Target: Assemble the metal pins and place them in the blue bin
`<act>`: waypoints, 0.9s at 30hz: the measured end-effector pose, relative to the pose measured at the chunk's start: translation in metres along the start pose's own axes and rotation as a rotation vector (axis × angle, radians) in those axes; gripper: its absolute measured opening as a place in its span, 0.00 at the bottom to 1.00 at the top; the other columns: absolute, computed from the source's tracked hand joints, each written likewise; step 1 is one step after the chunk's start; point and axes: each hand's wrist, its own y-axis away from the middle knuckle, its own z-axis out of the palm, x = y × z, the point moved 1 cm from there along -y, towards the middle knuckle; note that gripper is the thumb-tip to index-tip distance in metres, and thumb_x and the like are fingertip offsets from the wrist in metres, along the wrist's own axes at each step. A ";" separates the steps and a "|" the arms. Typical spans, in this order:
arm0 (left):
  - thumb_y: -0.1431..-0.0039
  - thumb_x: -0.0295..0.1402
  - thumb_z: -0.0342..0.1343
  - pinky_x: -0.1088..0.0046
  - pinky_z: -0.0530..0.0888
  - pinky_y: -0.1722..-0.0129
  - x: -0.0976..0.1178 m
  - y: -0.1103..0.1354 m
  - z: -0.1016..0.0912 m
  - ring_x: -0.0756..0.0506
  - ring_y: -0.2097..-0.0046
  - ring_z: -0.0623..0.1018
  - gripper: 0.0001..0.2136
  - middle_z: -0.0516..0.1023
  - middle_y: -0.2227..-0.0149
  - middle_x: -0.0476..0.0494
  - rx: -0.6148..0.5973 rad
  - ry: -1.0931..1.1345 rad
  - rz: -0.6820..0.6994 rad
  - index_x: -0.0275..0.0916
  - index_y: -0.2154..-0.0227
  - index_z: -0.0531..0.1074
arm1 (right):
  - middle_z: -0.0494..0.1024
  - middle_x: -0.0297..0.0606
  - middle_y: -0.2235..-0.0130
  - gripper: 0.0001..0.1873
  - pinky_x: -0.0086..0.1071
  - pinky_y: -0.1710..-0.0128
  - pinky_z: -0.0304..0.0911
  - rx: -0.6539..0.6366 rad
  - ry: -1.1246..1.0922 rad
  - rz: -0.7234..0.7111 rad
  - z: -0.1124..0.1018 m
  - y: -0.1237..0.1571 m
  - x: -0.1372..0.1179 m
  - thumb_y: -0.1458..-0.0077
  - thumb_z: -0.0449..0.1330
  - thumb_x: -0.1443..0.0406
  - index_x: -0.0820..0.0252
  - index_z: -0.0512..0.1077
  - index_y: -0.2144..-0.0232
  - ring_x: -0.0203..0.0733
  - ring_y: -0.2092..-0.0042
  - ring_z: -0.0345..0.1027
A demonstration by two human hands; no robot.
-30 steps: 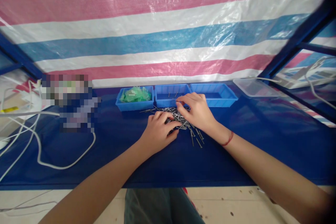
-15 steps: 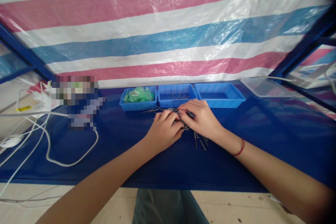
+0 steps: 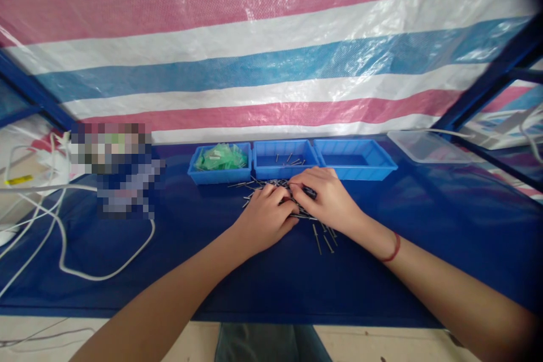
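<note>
A pile of long, thin metal screws (image 3: 303, 215) lies on the blue table in front of the bins, with a few loose ones (image 3: 326, 240) spread toward me. My left hand (image 3: 267, 215) rests on the near left side of the pile, its fingers bent and their tips hidden among the screws. Over the right side curls my right hand (image 3: 324, 195), thumb and fingers drawn together. Dark screws show in the hollow of that hand, partly covered. The two hands nearly meet at the fingertips.
Behind the pile stand three blue bins: the left bin (image 3: 220, 177) holds green plastic bags, the middle bin (image 3: 282, 171) several loose screws. The right bin (image 3: 356, 172) adjoins it. A clear plastic lid (image 3: 430, 147) lies at back right, white cables (image 3: 63, 249) at left.
The view has shifted slightly. Both hands stay at the pile with small finger movements, and more screws show spread out left of my left hand.
</note>
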 end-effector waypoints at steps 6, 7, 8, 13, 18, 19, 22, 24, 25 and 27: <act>0.34 0.35 0.44 0.64 0.65 0.57 0.003 0.003 0.005 0.42 0.54 0.66 0.11 0.70 0.59 0.43 0.034 -0.013 -0.025 0.39 0.63 0.71 | 0.78 0.34 0.67 0.08 0.37 0.57 0.53 -0.017 -0.001 -0.004 0.001 0.001 0.001 0.41 0.54 0.67 0.57 0.72 0.70 0.40 0.63 0.69; 0.33 0.35 0.43 0.64 0.65 0.58 0.003 0.003 0.007 0.42 0.54 0.66 0.12 0.70 0.59 0.43 0.038 -0.035 -0.026 0.39 0.63 0.71 | 0.78 0.34 0.67 0.08 0.37 0.57 0.53 -0.017 -0.002 -0.003 0.001 0.001 0.001 0.41 0.54 0.67 0.57 0.72 0.70 0.40 0.63 0.70; 0.33 0.35 0.42 0.63 0.65 0.58 0.003 0.003 0.008 0.42 0.54 0.67 0.12 0.70 0.58 0.43 0.042 -0.054 -0.027 0.38 0.63 0.71 | 0.78 0.34 0.67 0.08 0.37 0.57 0.53 -0.020 -0.002 -0.004 0.001 0.001 0.001 0.41 0.54 0.67 0.57 0.72 0.70 0.40 0.63 0.70; 0.33 0.36 0.44 0.64 0.66 0.57 0.001 0.002 0.009 0.42 0.54 0.67 0.12 0.71 0.58 0.43 0.059 -0.061 -0.042 0.38 0.63 0.71 | 0.78 0.34 0.67 0.08 0.37 0.57 0.53 -0.045 0.010 -0.011 0.002 0.002 0.001 0.41 0.54 0.66 0.57 0.72 0.70 0.40 0.63 0.69; 0.35 0.37 0.47 0.64 0.66 0.57 0.000 0.002 0.005 0.42 0.53 0.67 0.10 0.70 0.57 0.42 0.030 -0.043 -0.021 0.38 0.63 0.71 | 0.78 0.34 0.68 0.09 0.37 0.57 0.52 -0.070 0.011 -0.022 0.001 0.002 -0.001 0.40 0.53 0.66 0.57 0.72 0.71 0.39 0.64 0.69; 0.35 0.36 0.47 0.64 0.66 0.57 0.000 0.002 0.006 0.42 0.53 0.67 0.10 0.70 0.57 0.42 0.030 -0.055 -0.020 0.38 0.63 0.71 | 0.77 0.34 0.68 0.09 0.37 0.57 0.52 -0.074 0.012 -0.025 0.001 0.002 -0.002 0.41 0.54 0.66 0.57 0.72 0.71 0.39 0.64 0.69; 0.34 0.35 0.45 0.64 0.66 0.58 0.000 0.003 0.007 0.42 0.54 0.67 0.11 0.70 0.57 0.42 0.045 -0.083 -0.017 0.37 0.62 0.71 | 0.77 0.34 0.69 0.09 0.37 0.58 0.53 -0.083 0.011 -0.039 0.000 0.001 -0.003 0.41 0.54 0.66 0.57 0.72 0.71 0.39 0.65 0.69; 0.33 0.36 0.44 0.64 0.66 0.57 0.000 0.003 0.008 0.42 0.54 0.67 0.11 0.70 0.57 0.41 0.060 -0.059 -0.031 0.37 0.61 0.70 | 0.77 0.34 0.70 0.10 0.37 0.57 0.54 -0.076 0.005 -0.040 -0.001 0.001 -0.003 0.41 0.53 0.66 0.57 0.73 0.71 0.39 0.65 0.69; 0.33 0.36 0.44 0.64 0.66 0.57 0.000 0.003 0.008 0.43 0.54 0.67 0.11 0.71 0.56 0.42 0.075 -0.033 -0.051 0.37 0.60 0.70 | 0.77 0.35 0.70 0.10 0.38 0.57 0.55 -0.066 -0.009 -0.037 -0.002 0.001 -0.003 0.41 0.53 0.66 0.57 0.73 0.71 0.39 0.65 0.70; 0.33 0.36 0.44 0.64 0.65 0.55 0.000 0.002 0.006 0.43 0.53 0.67 0.11 0.72 0.55 0.43 0.114 0.038 -0.115 0.38 0.60 0.70 | 0.78 0.35 0.69 0.11 0.37 0.58 0.58 -0.040 -0.081 -0.021 -0.004 0.001 -0.005 0.40 0.53 0.65 0.58 0.73 0.72 0.40 0.65 0.70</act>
